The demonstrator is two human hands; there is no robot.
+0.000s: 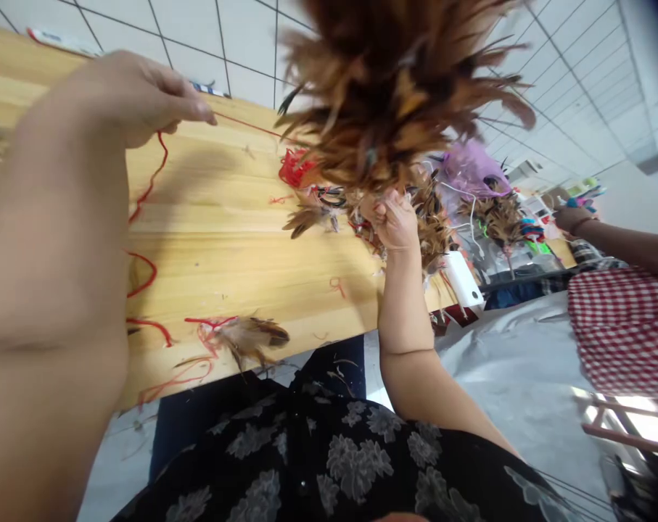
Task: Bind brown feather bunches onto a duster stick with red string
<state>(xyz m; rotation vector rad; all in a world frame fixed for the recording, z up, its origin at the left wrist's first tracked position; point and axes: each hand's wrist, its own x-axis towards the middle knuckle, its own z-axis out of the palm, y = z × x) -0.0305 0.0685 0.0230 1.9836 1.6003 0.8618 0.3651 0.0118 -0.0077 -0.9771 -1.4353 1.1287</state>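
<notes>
My left hand (159, 98) is raised over the left part of the wooden table, pinching a red string (244, 123) between thumb and fingers. The string runs taut to the right, toward a feather duster (383, 94), and its loose tail hangs below the hand. My right hand (397, 221) is closed around the base of the duster, whose brown feathers spread upward and are blurred in places. The exact spot where the string meets the duster is hidden by feathers. Behind the right hand lie more brown feathers (434, 235).
A red string tangle (296, 168) and a loose feather bunch (255, 337) lie on the wooden table (241, 254). A white box-shaped device (463, 279) sits at its right edge, near a purple plastic bag (475, 170). Another person's arm (627, 243) reaches in at right.
</notes>
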